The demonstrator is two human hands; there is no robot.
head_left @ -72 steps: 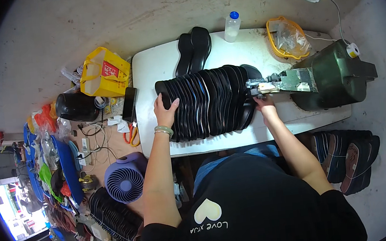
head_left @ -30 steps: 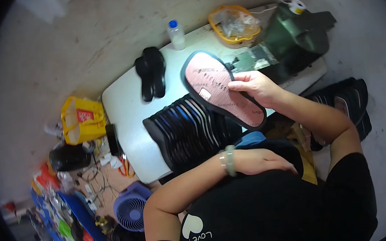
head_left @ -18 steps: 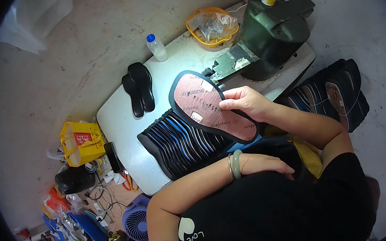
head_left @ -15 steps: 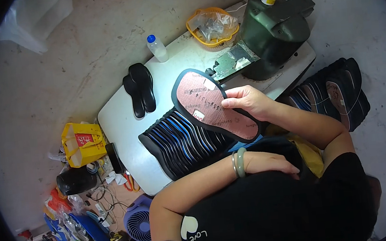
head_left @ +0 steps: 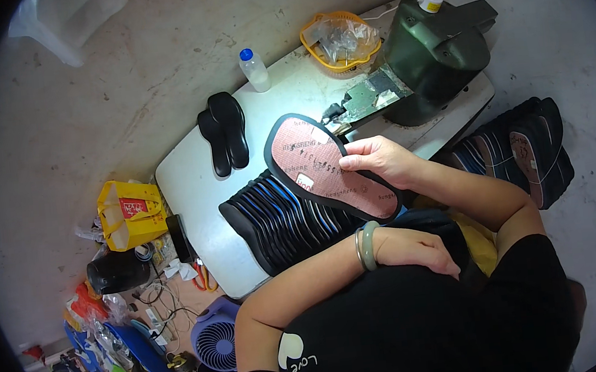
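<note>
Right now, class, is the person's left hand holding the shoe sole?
No: the right hand alone holds the shoe sole, while the left hand rests against the person's black shirt.

Bare white table lies open in the left part of the tabletop, between the pair of black soles and the row of stacked soles at centre. A narrow strip also stays free near the plastic bottle at upper centre. The green sewing machine and the yellow basket block the upper right corner (its metal arm juts toward the centre). The raised sole, gripped by the right hand, covers the middle.
</note>
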